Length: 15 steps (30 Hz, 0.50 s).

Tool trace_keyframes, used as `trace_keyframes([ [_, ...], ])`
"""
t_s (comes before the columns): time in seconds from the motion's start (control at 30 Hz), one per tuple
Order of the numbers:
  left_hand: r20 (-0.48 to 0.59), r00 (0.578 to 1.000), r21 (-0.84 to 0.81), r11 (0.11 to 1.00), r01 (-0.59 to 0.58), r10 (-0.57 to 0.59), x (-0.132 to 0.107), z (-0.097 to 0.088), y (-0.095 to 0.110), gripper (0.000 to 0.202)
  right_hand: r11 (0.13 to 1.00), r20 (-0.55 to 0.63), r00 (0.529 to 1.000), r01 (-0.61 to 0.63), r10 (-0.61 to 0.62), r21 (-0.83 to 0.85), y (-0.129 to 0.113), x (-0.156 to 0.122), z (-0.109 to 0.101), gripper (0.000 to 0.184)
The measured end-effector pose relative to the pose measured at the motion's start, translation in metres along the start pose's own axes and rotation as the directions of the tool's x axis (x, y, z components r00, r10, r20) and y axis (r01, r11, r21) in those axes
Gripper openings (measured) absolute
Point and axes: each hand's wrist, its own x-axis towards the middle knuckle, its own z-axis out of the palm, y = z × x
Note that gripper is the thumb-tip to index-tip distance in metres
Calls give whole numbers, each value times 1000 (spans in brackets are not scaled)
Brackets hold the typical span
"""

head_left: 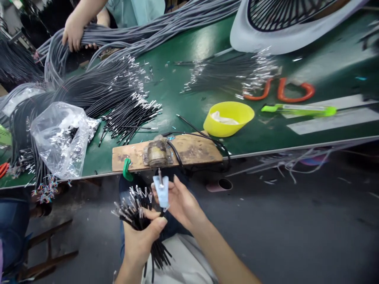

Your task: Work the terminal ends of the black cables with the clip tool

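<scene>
My left hand (pixel 142 236) is closed around a bundle of black cables (pixel 136 211) whose silver tips fan up and to the left. My right hand (pixel 180 203) pinches a small light-blue tool (pixel 161 191) with a metal tip pointing up, right beside the bundle. Both hands are held below the table edge, just under a worn wooden block (pixel 192 152) with a rusty metal fixture (pixel 157 153) on it. A black wire loops over that block.
On the green table (pixel 183 47) lie heaps of black tipped cables (pixel 130 106), grey cables (pixel 142 35) held by another person's hand (pixel 72 33), a plastic bag (pixel 60 136), a yellow bowl (pixel 227 118), orange scissors (pixel 284 92), a green knife (pixel 299 109) and a fan (pixel 284 19).
</scene>
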Motion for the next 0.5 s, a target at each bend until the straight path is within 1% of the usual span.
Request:
trace_keyframes([
  [0.07, -22, 1000, 24, 1000, -4, 5, -5, -2, -2, 20, 1000, -31, 999, -5, 5, 13, 5, 0, -12, 41],
  [0.1, -36, 999, 42, 999, -4, 5, -6, -4, -4, 20, 1000, -60, 998, 13, -13, -1, 8, -2, -19, 41],
  [0.13, -43, 999, 60, 998, 7, -5, -6, -7, -5, 20, 999, -88, 995, 37, -40, -37, 12, -4, -25, 41],
  [0.2, -53, 998, 81, 996, 43, -39, -5, -11, -6, 21, 978, -97, 988, 97, -116, -184, 23, -15, -35, 43],
  [0.23, -70, 997, 82, 995, 49, -43, -5, -12, -7, 21, 949, -68, 987, 118, -144, -293, 30, -22, -38, 44],
  [0.3, -123, 992, 72, 997, 32, -23, -4, -12, -7, 19, 844, 52, 988, 150, -144, -514, 45, -39, -40, 48],
  [0.37, -192, 981, 70, 998, -8, 22, -3, -11, -6, 23, 714, 98, 989, 150, -115, -684, 59, -56, -37, 67],
  [0.4, -223, 974, 62, 998, -14, 28, -2, -11, -6, 26, 668, 109, 990, 139, -87, -731, 66, -63, -34, 69],
  [0.43, -242, 970, 41, 999, -6, 16, -2, -10, -6, 30, 646, 114, 991, 133, -72, -752, 73, -68, -32, 62],
  [0.5, -261, 965, -49, 999, 14, -26, 0, -11, -6, 37, 657, 86, 993, 118, -80, -745, 84, -72, -30, 44],
])
